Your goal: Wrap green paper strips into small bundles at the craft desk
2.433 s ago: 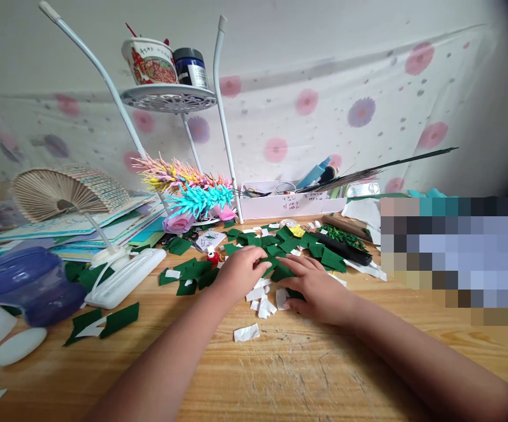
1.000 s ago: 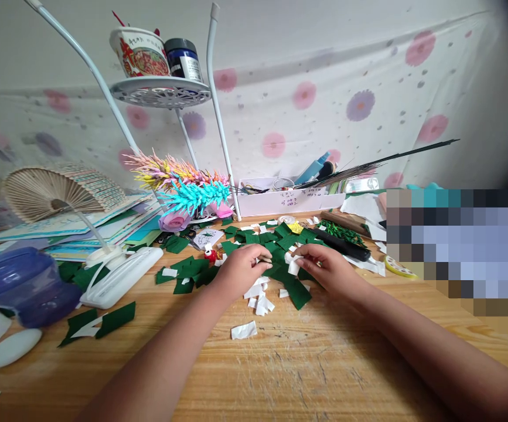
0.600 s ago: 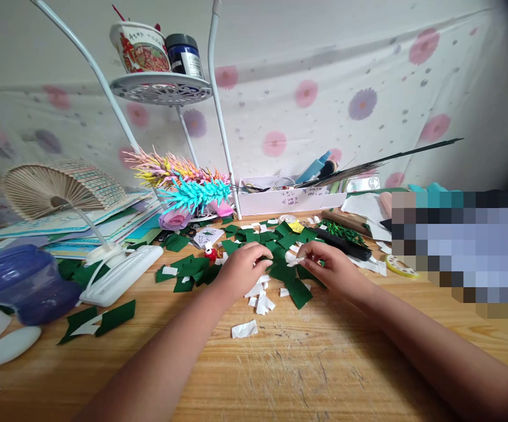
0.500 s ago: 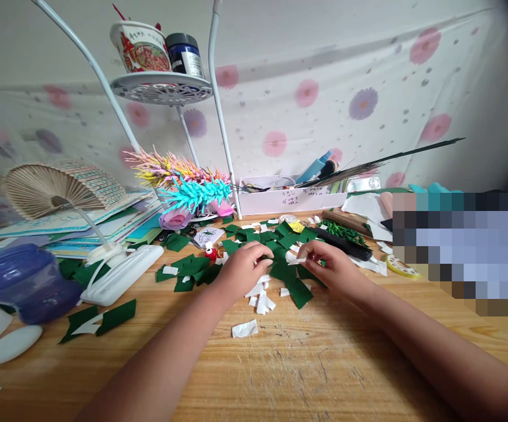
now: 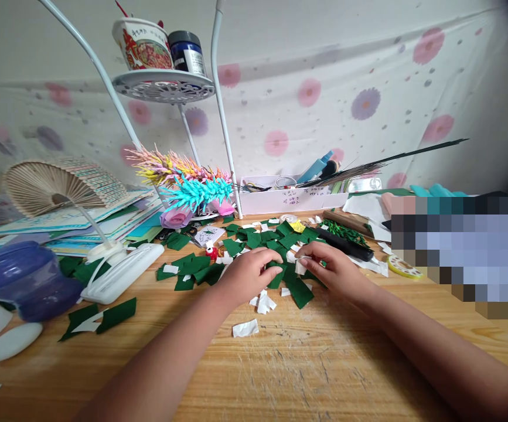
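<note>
While right hand (image 5: 333, 266) pinches white scrap (image 5: 300, 268) beside green pieces (image 5: 300, 290) on table (image 5: 254, 375), left hand (image 5: 250, 271) curled nearby, grip unclear; scrap presumably light, soft, easily creased, best held by edge

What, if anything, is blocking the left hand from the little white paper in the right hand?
Nothing visible stands between the left hand and the white paper in the right hand. There is just a gap, with green scraps lying low underneath, so they probably wouldn't block it.
</note>
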Available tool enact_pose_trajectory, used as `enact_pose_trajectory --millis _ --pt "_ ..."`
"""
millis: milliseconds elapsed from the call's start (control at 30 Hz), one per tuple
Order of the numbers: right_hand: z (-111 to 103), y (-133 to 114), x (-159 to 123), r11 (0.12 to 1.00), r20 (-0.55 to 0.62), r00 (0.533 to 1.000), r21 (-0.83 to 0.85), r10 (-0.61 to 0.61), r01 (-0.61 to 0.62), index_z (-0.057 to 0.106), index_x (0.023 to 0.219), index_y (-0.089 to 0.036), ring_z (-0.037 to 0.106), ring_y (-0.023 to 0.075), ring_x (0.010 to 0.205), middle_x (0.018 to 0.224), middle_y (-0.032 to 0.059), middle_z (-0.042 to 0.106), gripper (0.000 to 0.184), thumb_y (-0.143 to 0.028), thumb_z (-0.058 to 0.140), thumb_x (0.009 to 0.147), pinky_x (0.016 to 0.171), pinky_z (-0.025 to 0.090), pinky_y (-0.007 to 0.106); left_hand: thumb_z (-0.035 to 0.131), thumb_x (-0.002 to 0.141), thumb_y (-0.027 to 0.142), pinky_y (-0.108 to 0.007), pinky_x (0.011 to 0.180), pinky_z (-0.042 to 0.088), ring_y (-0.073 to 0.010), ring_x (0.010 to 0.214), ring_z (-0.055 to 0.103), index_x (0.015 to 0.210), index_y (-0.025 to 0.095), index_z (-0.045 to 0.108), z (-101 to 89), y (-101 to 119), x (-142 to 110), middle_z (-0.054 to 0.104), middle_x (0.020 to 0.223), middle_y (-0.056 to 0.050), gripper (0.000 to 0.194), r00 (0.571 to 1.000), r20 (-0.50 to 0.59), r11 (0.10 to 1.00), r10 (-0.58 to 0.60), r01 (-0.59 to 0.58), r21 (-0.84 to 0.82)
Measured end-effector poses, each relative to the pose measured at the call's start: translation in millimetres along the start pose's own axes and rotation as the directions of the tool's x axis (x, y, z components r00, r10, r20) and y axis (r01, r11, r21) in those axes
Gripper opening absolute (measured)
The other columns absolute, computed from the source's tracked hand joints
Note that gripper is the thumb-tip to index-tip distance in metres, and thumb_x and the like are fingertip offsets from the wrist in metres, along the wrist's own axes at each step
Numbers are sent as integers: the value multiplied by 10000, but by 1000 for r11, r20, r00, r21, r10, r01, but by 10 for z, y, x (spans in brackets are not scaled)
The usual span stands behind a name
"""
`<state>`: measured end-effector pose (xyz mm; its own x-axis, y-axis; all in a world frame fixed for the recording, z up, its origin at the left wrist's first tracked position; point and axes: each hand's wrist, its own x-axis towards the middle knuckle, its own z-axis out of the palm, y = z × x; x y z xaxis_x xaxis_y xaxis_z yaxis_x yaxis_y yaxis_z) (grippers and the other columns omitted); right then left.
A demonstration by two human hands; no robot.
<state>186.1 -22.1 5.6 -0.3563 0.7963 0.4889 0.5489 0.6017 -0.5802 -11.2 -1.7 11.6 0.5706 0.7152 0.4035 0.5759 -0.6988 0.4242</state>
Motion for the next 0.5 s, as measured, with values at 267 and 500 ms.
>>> enact_pose_trajectory --millis 267,500 --pt "13 9 -2 996 49 997 -71 61 -57 489 815 -190 518 145 672 746 16 568 120 -220 373 812 599 410 253 497 729 219 -275 735 412 -150 791 535 902 230 566 32 -21 7 592 887 -10 186 1000 14 1000 -13 13 -16" --pt "29 25 -5 993 67 998 -119 -2 10 536 896 -188 533 157 776 836 40 587 227 -119 347 791 682 414 271 469 741 173 -278 752 413 -153 811 535 921 246 565 28 -28 8 585 897 -8 216 999 43 1000 4 -4 -12"
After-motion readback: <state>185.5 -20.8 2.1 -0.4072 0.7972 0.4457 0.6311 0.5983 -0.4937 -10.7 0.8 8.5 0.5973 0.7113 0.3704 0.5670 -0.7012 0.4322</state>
